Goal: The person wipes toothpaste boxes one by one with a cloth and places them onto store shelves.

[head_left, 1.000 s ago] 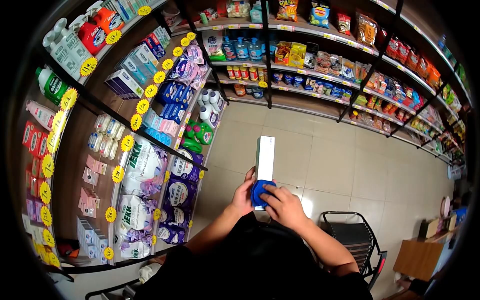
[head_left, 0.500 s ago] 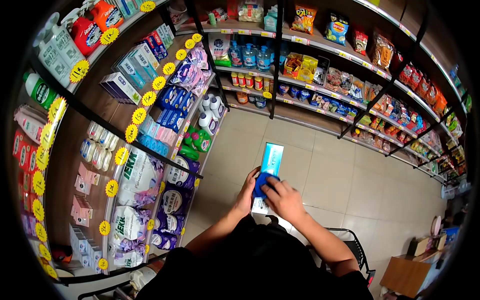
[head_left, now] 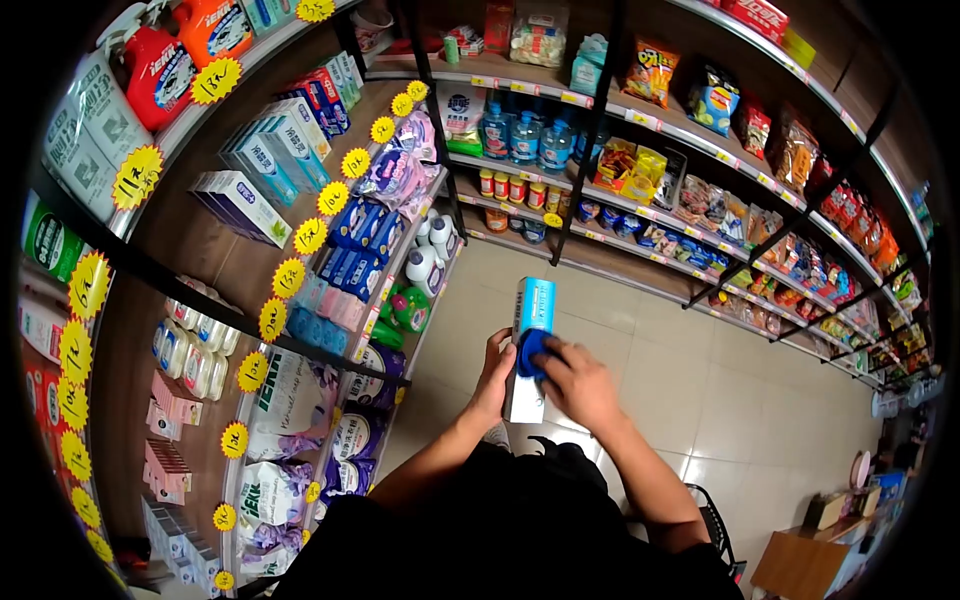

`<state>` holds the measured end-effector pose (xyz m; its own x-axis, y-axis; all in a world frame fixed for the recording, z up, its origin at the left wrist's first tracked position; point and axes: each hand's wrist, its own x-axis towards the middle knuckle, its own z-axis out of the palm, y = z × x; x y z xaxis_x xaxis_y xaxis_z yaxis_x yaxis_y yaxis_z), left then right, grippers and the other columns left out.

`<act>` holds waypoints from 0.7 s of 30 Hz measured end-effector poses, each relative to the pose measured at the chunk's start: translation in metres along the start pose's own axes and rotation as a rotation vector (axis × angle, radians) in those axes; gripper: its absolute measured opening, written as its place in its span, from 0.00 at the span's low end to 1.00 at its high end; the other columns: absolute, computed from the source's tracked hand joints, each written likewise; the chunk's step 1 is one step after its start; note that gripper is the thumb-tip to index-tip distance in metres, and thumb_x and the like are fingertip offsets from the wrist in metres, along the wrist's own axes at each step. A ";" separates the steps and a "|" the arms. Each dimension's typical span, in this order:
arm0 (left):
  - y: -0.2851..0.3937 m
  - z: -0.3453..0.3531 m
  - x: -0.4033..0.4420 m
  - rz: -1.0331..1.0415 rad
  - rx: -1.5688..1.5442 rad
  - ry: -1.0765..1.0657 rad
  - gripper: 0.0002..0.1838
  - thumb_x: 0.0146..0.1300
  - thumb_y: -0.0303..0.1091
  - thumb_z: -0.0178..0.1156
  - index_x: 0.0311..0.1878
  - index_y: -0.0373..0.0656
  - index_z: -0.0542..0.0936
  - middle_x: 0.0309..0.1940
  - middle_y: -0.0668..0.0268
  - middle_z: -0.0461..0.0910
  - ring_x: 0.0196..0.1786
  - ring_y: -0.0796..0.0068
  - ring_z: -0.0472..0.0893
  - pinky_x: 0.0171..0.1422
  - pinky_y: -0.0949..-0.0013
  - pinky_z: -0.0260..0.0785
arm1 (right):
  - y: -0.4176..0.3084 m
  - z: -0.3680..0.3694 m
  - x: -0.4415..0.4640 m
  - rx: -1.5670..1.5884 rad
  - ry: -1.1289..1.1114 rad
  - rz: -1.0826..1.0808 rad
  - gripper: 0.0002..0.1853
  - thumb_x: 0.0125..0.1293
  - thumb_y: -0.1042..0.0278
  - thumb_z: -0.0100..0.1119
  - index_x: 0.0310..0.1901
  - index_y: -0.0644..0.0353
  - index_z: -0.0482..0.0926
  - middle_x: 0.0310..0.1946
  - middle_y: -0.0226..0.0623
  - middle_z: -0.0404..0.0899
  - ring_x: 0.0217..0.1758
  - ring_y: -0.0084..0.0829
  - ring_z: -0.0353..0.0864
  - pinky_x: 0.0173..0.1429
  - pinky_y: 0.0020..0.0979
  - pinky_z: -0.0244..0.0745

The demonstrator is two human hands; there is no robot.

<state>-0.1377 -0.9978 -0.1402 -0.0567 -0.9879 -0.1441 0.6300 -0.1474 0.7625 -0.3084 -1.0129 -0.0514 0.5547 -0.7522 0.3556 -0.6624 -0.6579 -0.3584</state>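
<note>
My left hand [head_left: 491, 382] grips the left side of a long blue-and-white box [head_left: 537, 300], which looks like a toothpaste carton and stands out in front of my body. A dark blue cloth [head_left: 531, 354] is bunched under the fingers of my right hand [head_left: 583, 387] and pressed against the middle of the box. The fingers of that hand are slightly blurred. Similar toothpaste boxes [head_left: 283, 150] stand on the shelf to the left.
Shelves on the left hold laundry bags [head_left: 290, 395], bottles [head_left: 425, 265] and soap packs, with yellow price tags along their edges. Snack shelves [head_left: 700, 140] run along the far side. A wooden counter [head_left: 800, 565] is at lower right, near a black wire basket or chair [head_left: 712, 515].
My view has shifted, so the shelves sit further right and lower. The box is turned, showing more of its side, and the cloth has moved slightly across it. Both hands keep their holds.
</note>
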 end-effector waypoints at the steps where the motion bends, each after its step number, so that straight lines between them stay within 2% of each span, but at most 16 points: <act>1: 0.009 -0.005 0.004 -0.028 0.030 0.009 0.31 0.76 0.51 0.57 0.72 0.48 0.58 0.58 0.60 0.73 0.59 0.71 0.76 0.61 0.66 0.73 | -0.006 0.001 -0.003 0.009 -0.054 -0.025 0.20 0.54 0.68 0.70 0.51 0.49 0.83 0.57 0.32 0.79 0.47 0.37 0.81 0.44 0.37 0.83; 4: 0.026 -0.014 0.019 -0.104 0.127 0.084 0.30 0.72 0.41 0.63 0.69 0.46 0.58 0.56 0.62 0.73 0.56 0.75 0.75 0.56 0.68 0.73 | -0.013 0.007 -0.009 0.075 -0.180 -0.087 0.18 0.55 0.69 0.69 0.50 0.49 0.84 0.56 0.31 0.79 0.47 0.36 0.82 0.44 0.37 0.83; 6: 0.027 -0.016 0.028 0.049 0.189 0.091 0.29 0.69 0.36 0.68 0.66 0.43 0.63 0.53 0.64 0.75 0.55 0.76 0.75 0.56 0.68 0.73 | -0.006 0.012 -0.007 0.274 -0.229 -0.128 0.17 0.56 0.71 0.67 0.49 0.50 0.84 0.56 0.31 0.79 0.49 0.38 0.82 0.47 0.39 0.83; 7: 0.028 -0.020 0.033 0.059 0.191 0.099 0.29 0.69 0.36 0.68 0.66 0.43 0.63 0.53 0.64 0.75 0.55 0.76 0.75 0.56 0.68 0.73 | 0.002 0.015 -0.004 0.402 -0.191 -0.099 0.17 0.57 0.74 0.62 0.50 0.54 0.84 0.55 0.36 0.81 0.52 0.41 0.83 0.51 0.38 0.83; 8: 0.030 -0.023 0.038 0.136 0.323 0.058 0.29 0.67 0.35 0.69 0.65 0.42 0.65 0.51 0.65 0.76 0.53 0.76 0.76 0.56 0.68 0.73 | 0.014 0.017 0.000 0.407 -0.192 -0.112 0.17 0.57 0.74 0.62 0.50 0.54 0.84 0.55 0.36 0.81 0.52 0.41 0.83 0.51 0.38 0.83; 10: 0.031 -0.024 0.047 0.286 0.528 0.059 0.27 0.63 0.37 0.73 0.60 0.41 0.72 0.47 0.67 0.79 0.49 0.77 0.79 0.56 0.68 0.73 | 0.027 0.011 0.017 0.751 -0.031 0.089 0.17 0.59 0.76 0.58 0.51 0.60 0.83 0.52 0.42 0.83 0.52 0.39 0.84 0.56 0.35 0.80; 11: 0.030 -0.030 0.052 0.332 0.598 0.052 0.27 0.62 0.37 0.74 0.59 0.41 0.73 0.46 0.66 0.80 0.48 0.76 0.80 0.54 0.68 0.74 | 0.034 0.003 0.023 0.856 -0.024 0.221 0.18 0.59 0.78 0.56 0.52 0.64 0.83 0.51 0.45 0.84 0.53 0.37 0.85 0.59 0.33 0.78; 12: 0.029 -0.034 0.058 0.377 0.667 0.046 0.27 0.61 0.38 0.75 0.58 0.40 0.74 0.45 0.65 0.82 0.47 0.76 0.80 0.52 0.68 0.74 | 0.040 0.000 0.030 1.043 0.036 0.408 0.17 0.59 0.79 0.56 0.50 0.65 0.84 0.52 0.44 0.84 0.54 0.34 0.84 0.59 0.33 0.77; 14: 0.053 -0.013 0.059 0.365 0.795 0.100 0.26 0.60 0.36 0.75 0.56 0.39 0.74 0.44 0.64 0.82 0.47 0.76 0.80 0.53 0.67 0.75 | 0.052 -0.014 0.057 0.941 0.204 0.293 0.18 0.57 0.79 0.56 0.50 0.64 0.84 0.53 0.45 0.84 0.53 0.37 0.84 0.58 0.33 0.78; 15: 0.065 0.001 0.059 0.340 0.917 0.142 0.25 0.59 0.34 0.76 0.55 0.39 0.75 0.44 0.63 0.82 0.46 0.77 0.80 0.53 0.67 0.75 | 0.058 -0.025 0.072 0.948 0.191 0.278 0.18 0.57 0.79 0.56 0.50 0.64 0.84 0.53 0.45 0.84 0.53 0.37 0.84 0.58 0.33 0.78; 16: 0.072 0.011 0.062 0.350 0.917 0.163 0.25 0.59 0.34 0.76 0.55 0.39 0.75 0.44 0.63 0.82 0.46 0.77 0.80 0.53 0.67 0.75 | 0.063 -0.037 0.088 0.763 0.247 0.109 0.19 0.56 0.79 0.58 0.50 0.62 0.85 0.54 0.43 0.84 0.51 0.37 0.84 0.56 0.34 0.79; 17: 0.078 0.021 0.066 0.393 1.027 0.210 0.26 0.57 0.36 0.76 0.55 0.39 0.76 0.43 0.60 0.83 0.43 0.70 0.83 0.49 0.65 0.76 | 0.066 -0.047 0.101 0.578 0.303 -0.059 0.20 0.54 0.79 0.59 0.50 0.59 0.86 0.56 0.41 0.83 0.49 0.38 0.84 0.55 0.34 0.80; 18: 0.082 0.029 0.071 0.435 1.139 0.258 0.26 0.56 0.37 0.77 0.55 0.40 0.78 0.42 0.56 0.85 0.40 0.63 0.86 0.46 0.63 0.77 | 0.069 -0.055 0.112 0.590 0.295 -0.079 0.20 0.54 0.79 0.59 0.50 0.59 0.86 0.56 0.41 0.83 0.49 0.38 0.84 0.55 0.34 0.80; 19: 0.081 0.033 0.079 0.564 1.189 0.272 0.27 0.52 0.35 0.77 0.55 0.41 0.78 0.44 0.55 0.85 0.42 0.54 0.87 0.47 0.60 0.78 | 0.071 -0.063 0.123 0.486 0.238 -0.204 0.20 0.53 0.78 0.61 0.50 0.56 0.86 0.57 0.38 0.82 0.47 0.38 0.83 0.52 0.35 0.81; 21: 0.080 0.038 0.094 0.641 1.224 0.309 0.28 0.51 0.34 0.77 0.56 0.42 0.79 0.44 0.54 0.85 0.43 0.52 0.86 0.47 0.59 0.79 | 0.077 -0.071 0.140 0.329 0.193 -0.365 0.21 0.51 0.75 0.67 0.50 0.48 0.86 0.58 0.31 0.81 0.43 0.36 0.81 0.42 0.36 0.82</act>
<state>-0.1227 -1.1040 -0.0688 0.2484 -0.8717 0.4224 -0.5878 0.2110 0.7810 -0.3171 -1.1660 0.0318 0.5967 -0.4719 0.6491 -0.2331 -0.8759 -0.4225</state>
